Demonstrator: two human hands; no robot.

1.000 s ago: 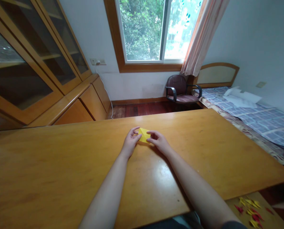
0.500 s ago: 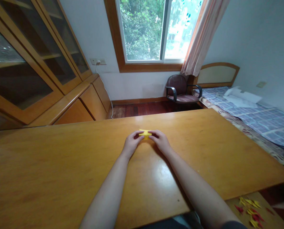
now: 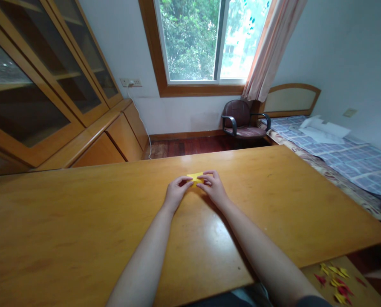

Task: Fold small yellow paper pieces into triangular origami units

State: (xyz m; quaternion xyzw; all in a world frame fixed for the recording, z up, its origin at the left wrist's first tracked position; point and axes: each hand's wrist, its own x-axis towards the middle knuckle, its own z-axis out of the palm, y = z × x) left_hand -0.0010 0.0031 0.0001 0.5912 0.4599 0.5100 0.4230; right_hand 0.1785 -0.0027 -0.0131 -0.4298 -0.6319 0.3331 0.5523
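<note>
Nearest, at the lower right, small red and yellow folded pieces [image 3: 344, 290] lie on a brown board [image 3: 363, 295] beyond the table's edge. The right forearm [image 3: 261, 234] and its dark sleeve [image 3: 313, 302] pass close by them, so a careless swing of the elbow might brush some off or crush their thin points.

Further in, both hands meet over the table [image 3: 82, 230], well inside its edges. Between them is the yellow paper [image 3: 196, 175], small and creased. The left hand [image 3: 175, 194] has thumb and fingers closed on its left side; the right hand [image 3: 216, 191] seems to pinch the right side between thumb and forefinger, the other fingers loosely curled. The finer folds are too small to make out.

The likeliest trouble, I would judge, is here: an uneven pull from the two sides could tear the paper at a crease, and too firm a pinch could leave a stray fold. If one side slipped, the sheet might twist or spring open. The fingers also cover its ends, so a crooked edge could go unnoticed.

Beyond the table, the chair [image 3: 241, 121] and bed [image 3: 366, 166] stand clear of the hands. At the window [image 3: 190, 47], I cannot tell whether a pane is open; a draught could stir such light paper if the grip loosened.
</note>
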